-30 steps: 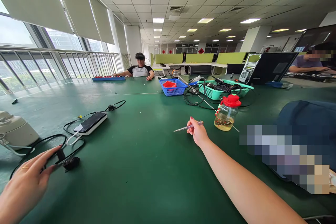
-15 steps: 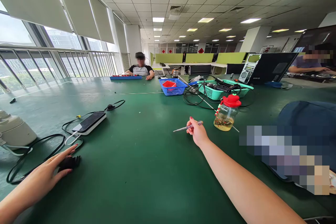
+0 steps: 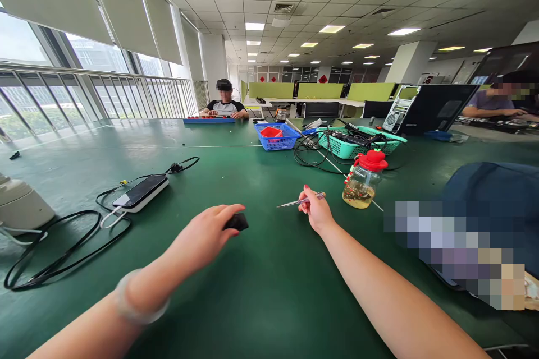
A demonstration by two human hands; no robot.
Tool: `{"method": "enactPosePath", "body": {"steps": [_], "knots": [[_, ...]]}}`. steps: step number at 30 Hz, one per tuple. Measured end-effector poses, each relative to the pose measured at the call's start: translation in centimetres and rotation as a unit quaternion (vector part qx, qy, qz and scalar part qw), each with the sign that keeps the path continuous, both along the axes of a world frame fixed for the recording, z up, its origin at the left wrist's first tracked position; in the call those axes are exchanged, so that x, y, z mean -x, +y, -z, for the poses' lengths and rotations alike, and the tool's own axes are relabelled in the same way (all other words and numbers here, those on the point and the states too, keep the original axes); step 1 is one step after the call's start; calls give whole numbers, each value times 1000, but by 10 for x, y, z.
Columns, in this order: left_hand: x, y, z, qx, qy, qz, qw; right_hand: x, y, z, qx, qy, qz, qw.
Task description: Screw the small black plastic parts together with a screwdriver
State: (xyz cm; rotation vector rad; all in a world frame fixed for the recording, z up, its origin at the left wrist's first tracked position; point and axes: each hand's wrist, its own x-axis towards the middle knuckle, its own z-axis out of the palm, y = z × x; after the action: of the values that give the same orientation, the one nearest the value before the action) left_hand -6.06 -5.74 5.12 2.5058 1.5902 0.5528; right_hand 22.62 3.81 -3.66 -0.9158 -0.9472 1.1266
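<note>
My left hand [image 3: 206,238], a pale bangle on its wrist, is closed on a small black block-shaped object [image 3: 237,222]; its kind I cannot make out. Fingers and thumb grip it from its left side, over the middle of the green table [image 3: 269,297]. To the right, my right hand [image 3: 314,207] holds a slim screwdriver [image 3: 295,202] by its clear handle, the metal shaft pointing left toward the black object. A gap separates shaft and object. Closest to my right hand stands a glass jar [image 3: 360,190] with a red lid and yellowish liquid inside.
At left lie a white-edged phone-like device [image 3: 141,193], looped black cables [image 3: 63,261] and a white rounded appliance [image 3: 21,205]. Farther back are a blue basket [image 3: 278,142] and a teal basket [image 3: 345,148] full of cables. A dark blue bag [image 3: 492,190] lies at right. A person [image 3: 226,101] sits opposite.
My left hand has moved right from beside the cables to the table's middle, carrying the black object. My right hand with the screwdriver has stayed nearly still.
</note>
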Motion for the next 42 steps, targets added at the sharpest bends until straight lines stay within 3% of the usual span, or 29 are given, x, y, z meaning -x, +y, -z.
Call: {"method": "enactPosePath", "body": {"steps": [4, 8, 11, 14, 17, 20, 25, 31, 35, 39, 42], "knots": [[-64, 35, 23, 13, -20, 67, 997, 2, -3, -4, -23, -35, 8, 999], [-85, 56, 45, 22, -46, 72, 996, 6, -11, -12, -61, -147, 31, 987], [-83, 61, 58, 44, -89, 74, 992, 14, -25, -23, -158, -265, 59, 949], [-77, 63, 67, 84, -154, 77, 982, 22, -41, -34, -274, -369, 98, 883], [-74, 64, 70, 110, -185, 58, 975, 28, -52, -39, -344, -406, 57, 845], [-74, 63, 71, 93, -162, 38, 982, 30, -56, -39, -376, -418, 4, 827], [-75, 65, 72, 65, -140, 47, 987, 30, -56, -36, -404, -442, -18, 801], [-73, 70, 71, 70, -142, 57, 986, 33, -58, -38, -478, -535, -11, 696], [-72, 71, 71, 72, -144, 55, 985, 37, -60, -39, -526, -557, -2, 643], [-71, 74, 72, 68, -143, 61, 986, 41, -61, -36, -549, -605, -26, 577], [-70, 75, 72, 68, -144, 63, 985, 44, -61, -32, -553, -625, -39, 549]]}}
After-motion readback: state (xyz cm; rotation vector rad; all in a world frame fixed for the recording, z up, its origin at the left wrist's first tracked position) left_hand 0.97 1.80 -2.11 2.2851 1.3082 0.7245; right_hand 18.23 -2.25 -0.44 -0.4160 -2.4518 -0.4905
